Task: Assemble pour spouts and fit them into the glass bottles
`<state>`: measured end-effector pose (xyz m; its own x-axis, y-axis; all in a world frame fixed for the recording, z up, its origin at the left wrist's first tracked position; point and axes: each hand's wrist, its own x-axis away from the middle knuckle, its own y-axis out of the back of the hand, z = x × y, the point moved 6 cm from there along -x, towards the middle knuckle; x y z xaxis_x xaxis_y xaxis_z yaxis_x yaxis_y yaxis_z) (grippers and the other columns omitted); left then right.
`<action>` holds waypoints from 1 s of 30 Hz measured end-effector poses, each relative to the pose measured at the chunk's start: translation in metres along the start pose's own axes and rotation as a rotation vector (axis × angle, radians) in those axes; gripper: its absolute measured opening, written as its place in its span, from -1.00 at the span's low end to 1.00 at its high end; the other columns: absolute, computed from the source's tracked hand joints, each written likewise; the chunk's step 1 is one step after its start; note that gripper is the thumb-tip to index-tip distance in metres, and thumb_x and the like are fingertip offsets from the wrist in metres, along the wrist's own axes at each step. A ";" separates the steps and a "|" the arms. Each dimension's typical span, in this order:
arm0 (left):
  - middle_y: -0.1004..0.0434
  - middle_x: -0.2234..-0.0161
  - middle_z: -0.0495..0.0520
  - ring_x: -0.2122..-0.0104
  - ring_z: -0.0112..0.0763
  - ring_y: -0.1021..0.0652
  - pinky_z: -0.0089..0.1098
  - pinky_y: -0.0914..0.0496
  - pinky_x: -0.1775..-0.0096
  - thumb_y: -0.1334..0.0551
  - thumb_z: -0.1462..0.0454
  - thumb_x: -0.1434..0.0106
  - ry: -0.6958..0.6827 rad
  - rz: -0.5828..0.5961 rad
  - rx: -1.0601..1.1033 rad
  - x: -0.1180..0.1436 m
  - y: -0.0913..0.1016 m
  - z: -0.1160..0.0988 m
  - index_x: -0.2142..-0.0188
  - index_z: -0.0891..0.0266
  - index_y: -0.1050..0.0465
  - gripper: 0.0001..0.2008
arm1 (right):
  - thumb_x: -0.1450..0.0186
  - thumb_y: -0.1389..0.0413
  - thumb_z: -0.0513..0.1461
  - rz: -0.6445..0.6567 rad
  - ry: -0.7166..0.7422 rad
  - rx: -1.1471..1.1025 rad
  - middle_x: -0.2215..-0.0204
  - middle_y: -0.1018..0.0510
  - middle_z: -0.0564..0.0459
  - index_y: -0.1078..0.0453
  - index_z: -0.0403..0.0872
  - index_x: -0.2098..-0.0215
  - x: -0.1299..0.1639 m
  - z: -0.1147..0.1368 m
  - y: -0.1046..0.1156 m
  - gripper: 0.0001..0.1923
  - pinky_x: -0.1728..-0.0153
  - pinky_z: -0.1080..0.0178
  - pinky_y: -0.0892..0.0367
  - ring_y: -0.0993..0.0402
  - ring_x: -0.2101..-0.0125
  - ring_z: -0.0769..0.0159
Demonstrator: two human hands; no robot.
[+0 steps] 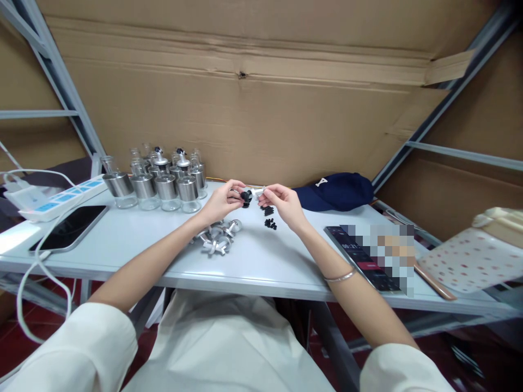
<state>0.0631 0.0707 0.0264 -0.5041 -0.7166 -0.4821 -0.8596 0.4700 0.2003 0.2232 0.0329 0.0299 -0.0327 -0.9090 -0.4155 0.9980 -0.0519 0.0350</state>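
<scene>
My left hand (223, 202) pinches a small black plug (245, 197) above the white table (122, 239). My right hand (284, 202) holds a small silver spout piece (258, 191) right against that plug, so the two parts touch between my fingertips. Below my left hand lies a pile of silver spout pieces (216, 237). A few loose black plugs (269, 216) lie on the table under my right hand.
Several glass bottles with metal collars (157, 185) stand at the back left. A power strip (57, 198) and a phone (69, 227) lie left. A navy cap (333, 191), a tablet (363, 258) and a spotted box (469, 258) are to the right. A cardboard wall stands behind.
</scene>
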 end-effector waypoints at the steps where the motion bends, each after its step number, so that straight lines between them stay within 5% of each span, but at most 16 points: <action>1: -0.37 0.31 -0.01 0.37 -0.54 -0.52 -0.45 -0.43 0.26 -0.30 0.40 0.02 0.001 -0.016 -0.001 0.000 0.001 0.000 0.18 0.28 -0.28 -0.62 | 0.01 -0.24 0.08 -0.005 -0.003 -0.001 0.54 -0.54 0.07 -0.37 -0.10 0.42 0.000 -0.001 0.001 -0.56 0.42 0.27 -0.42 -0.49 0.54 0.38; 8: -0.46 0.39 0.00 0.35 -0.49 -0.53 -0.45 -0.43 0.25 -0.29 0.39 -0.01 -0.043 -0.110 -0.033 -0.001 0.009 -0.004 0.25 0.29 -0.32 -0.72 | -0.03 -0.21 0.07 0.004 -0.026 -0.004 0.50 -0.55 0.06 -0.38 -0.09 0.40 0.002 0.001 0.001 -0.59 0.38 0.27 -0.43 -0.50 0.51 0.39; 19: -0.50 0.39 0.03 0.36 -0.48 -0.54 -0.46 -0.43 0.27 -0.31 0.31 -0.02 -0.103 -0.094 -0.119 0.002 0.007 -0.012 0.26 0.30 -0.36 -0.73 | -0.01 -0.22 0.08 -0.055 -0.041 -0.037 0.52 -0.54 0.07 -0.37 -0.09 0.42 0.002 0.002 0.004 -0.57 0.39 0.28 -0.44 -0.51 0.52 0.39; 30: -0.57 0.44 0.07 0.44 -0.42 -0.55 -0.43 -0.42 0.35 -0.28 0.21 -0.04 -0.034 -0.138 -0.228 0.006 0.008 -0.020 0.40 0.32 -0.47 -0.81 | 0.04 -0.28 0.04 -0.032 -0.050 -0.098 0.51 -0.56 0.10 -0.36 -0.07 0.40 0.004 0.005 0.000 -0.58 0.37 0.29 -0.44 -0.52 0.50 0.39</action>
<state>0.0518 0.0603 0.0421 -0.3815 -0.7460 -0.5459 -0.9183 0.2385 0.3159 0.2230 0.0274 0.0333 -0.0649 -0.9273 -0.3686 0.9968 -0.0427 -0.0679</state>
